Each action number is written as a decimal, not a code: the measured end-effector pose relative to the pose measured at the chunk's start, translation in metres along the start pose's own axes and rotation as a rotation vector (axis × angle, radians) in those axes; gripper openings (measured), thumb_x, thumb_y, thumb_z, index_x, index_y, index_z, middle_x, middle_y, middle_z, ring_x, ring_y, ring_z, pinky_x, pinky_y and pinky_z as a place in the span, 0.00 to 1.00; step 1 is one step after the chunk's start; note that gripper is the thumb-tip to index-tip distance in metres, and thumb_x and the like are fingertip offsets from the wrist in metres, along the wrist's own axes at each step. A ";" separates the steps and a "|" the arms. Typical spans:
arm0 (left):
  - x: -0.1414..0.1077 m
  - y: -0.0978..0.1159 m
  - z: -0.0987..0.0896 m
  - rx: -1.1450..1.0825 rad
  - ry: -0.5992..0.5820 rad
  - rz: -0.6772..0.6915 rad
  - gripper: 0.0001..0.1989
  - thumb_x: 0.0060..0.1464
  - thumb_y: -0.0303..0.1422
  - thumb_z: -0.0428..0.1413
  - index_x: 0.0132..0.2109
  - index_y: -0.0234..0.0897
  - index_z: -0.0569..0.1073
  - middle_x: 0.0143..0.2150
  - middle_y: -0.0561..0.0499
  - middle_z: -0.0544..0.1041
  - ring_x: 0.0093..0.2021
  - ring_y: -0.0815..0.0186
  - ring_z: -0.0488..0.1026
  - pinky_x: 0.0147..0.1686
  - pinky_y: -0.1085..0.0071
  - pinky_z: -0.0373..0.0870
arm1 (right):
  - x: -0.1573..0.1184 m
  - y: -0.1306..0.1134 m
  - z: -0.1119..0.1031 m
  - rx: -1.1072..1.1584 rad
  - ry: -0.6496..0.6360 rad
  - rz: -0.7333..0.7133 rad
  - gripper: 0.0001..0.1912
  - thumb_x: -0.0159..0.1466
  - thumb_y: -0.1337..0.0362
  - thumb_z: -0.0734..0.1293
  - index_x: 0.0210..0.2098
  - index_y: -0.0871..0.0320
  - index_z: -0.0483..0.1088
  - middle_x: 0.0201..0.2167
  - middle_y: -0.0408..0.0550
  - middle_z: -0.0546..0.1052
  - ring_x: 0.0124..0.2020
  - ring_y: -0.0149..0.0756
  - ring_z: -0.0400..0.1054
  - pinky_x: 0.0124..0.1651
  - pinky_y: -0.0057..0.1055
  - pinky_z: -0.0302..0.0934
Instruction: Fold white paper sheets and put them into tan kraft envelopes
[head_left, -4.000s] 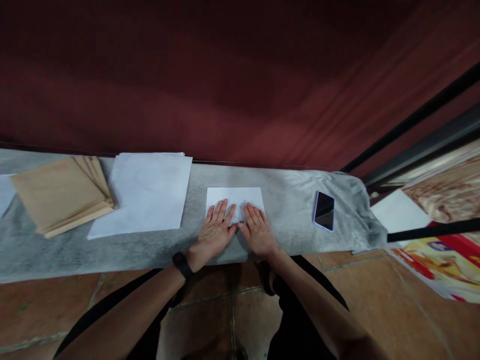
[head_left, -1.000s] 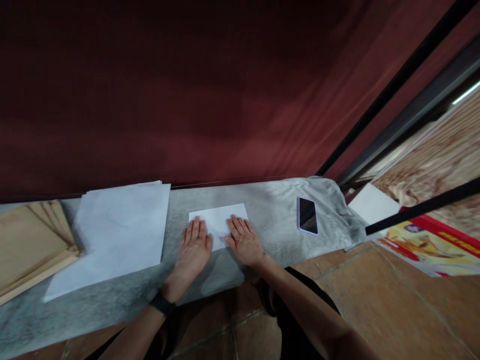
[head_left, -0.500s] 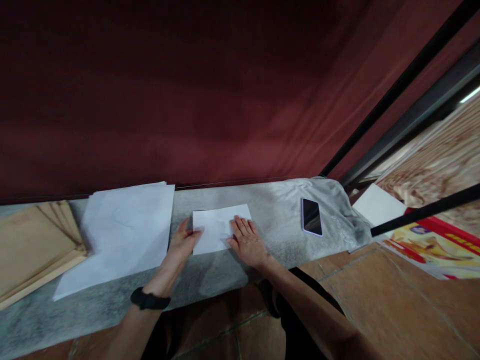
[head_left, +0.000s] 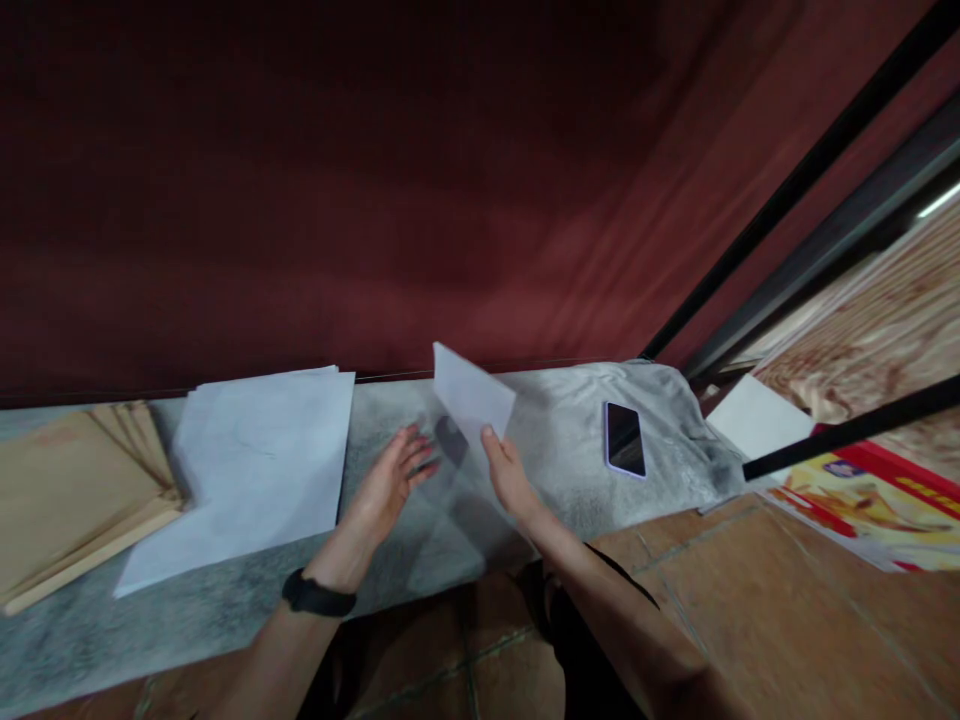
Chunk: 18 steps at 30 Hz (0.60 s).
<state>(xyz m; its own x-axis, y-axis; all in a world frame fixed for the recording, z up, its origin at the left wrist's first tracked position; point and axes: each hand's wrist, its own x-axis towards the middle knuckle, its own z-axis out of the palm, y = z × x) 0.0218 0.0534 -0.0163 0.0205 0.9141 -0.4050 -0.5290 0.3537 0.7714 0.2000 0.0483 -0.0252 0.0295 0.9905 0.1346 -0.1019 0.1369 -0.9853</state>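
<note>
A folded sheet of white paper (head_left: 471, 392) is raised and tilted above the grey cloth-covered bench (head_left: 420, 545). My right hand (head_left: 512, 475) grips its lower right part, the thumb showing on the near face and the other fingers hidden behind. To the left of the paper, my left hand (head_left: 390, 482) hovers over the bench with fingers spread, holding nothing. A black band (head_left: 319, 597) circles my left wrist. Left of that hand lies a stack of larger white sheets (head_left: 259, 460).
Brown paper envelopes (head_left: 67, 490) overlap the white stack at the far left. A phone in a lilac case (head_left: 625, 440) lies on the right. Black bars (head_left: 855, 428) cross the right side, near a red and yellow box (head_left: 885, 500). A dark red wall (head_left: 375, 250) rises behind.
The folded paper has come up off the bench in my right hand and is now tilted. My left hand has let go of its left edge and opened.
</note>
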 end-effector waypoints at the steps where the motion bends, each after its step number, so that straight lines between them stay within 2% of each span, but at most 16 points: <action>1: 0.000 -0.004 0.001 0.020 0.014 -0.014 0.18 0.55 0.38 0.62 0.51 0.39 0.75 0.47 0.45 0.81 0.44 0.61 0.79 0.42 0.63 0.78 | 0.003 -0.003 0.001 0.157 0.074 0.055 0.28 0.69 0.42 0.60 0.53 0.57 0.74 0.55 0.51 0.78 0.60 0.43 0.69 0.66 0.42 0.58; 4: -0.001 -0.018 0.004 0.033 -0.094 -0.075 0.24 0.49 0.32 0.67 0.54 0.41 0.73 0.49 0.47 0.81 0.43 0.61 0.80 0.43 0.63 0.77 | 0.006 -0.007 0.006 0.497 0.174 0.183 0.29 0.64 0.40 0.65 0.51 0.57 0.73 0.51 0.50 0.80 0.55 0.44 0.73 0.60 0.41 0.65; 7: -0.001 -0.029 0.004 0.022 -0.157 -0.080 0.27 0.44 0.28 0.69 0.53 0.40 0.74 0.48 0.48 0.81 0.43 0.62 0.79 0.45 0.65 0.76 | 0.005 -0.002 0.009 0.599 0.170 0.253 0.25 0.60 0.45 0.69 0.48 0.57 0.73 0.47 0.49 0.81 0.51 0.45 0.75 0.54 0.40 0.69; 10: 0.003 -0.028 -0.002 0.091 -0.077 -0.006 0.33 0.39 0.23 0.69 0.56 0.40 0.74 0.42 0.51 0.82 0.40 0.65 0.79 0.42 0.69 0.75 | 0.005 0.007 0.002 0.465 0.223 0.263 0.20 0.56 0.52 0.72 0.44 0.57 0.73 0.44 0.49 0.81 0.46 0.43 0.75 0.49 0.37 0.69; 14: 0.012 -0.014 -0.015 0.287 0.057 0.068 0.42 0.39 0.20 0.63 0.64 0.41 0.67 0.33 0.55 0.81 0.33 0.66 0.78 0.34 0.73 0.72 | 0.011 0.019 -0.023 0.233 0.291 0.296 0.20 0.52 0.55 0.72 0.42 0.57 0.73 0.39 0.48 0.81 0.37 0.40 0.75 0.37 0.32 0.68; 18: 0.021 -0.005 -0.025 0.447 0.083 0.149 0.45 0.38 0.21 0.61 0.67 0.40 0.65 0.30 0.55 0.81 0.29 0.63 0.77 0.30 0.70 0.72 | 0.016 0.032 -0.049 0.049 0.290 0.303 0.21 0.51 0.56 0.71 0.43 0.57 0.73 0.31 0.44 0.78 0.30 0.37 0.72 0.28 0.27 0.63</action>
<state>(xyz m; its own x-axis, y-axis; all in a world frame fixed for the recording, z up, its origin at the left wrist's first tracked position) 0.0039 0.0654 -0.0412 -0.1055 0.9488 -0.2976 -0.1036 0.2872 0.9523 0.2458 0.0678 -0.0599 0.2686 0.9418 -0.2023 -0.1959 -0.1522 -0.9687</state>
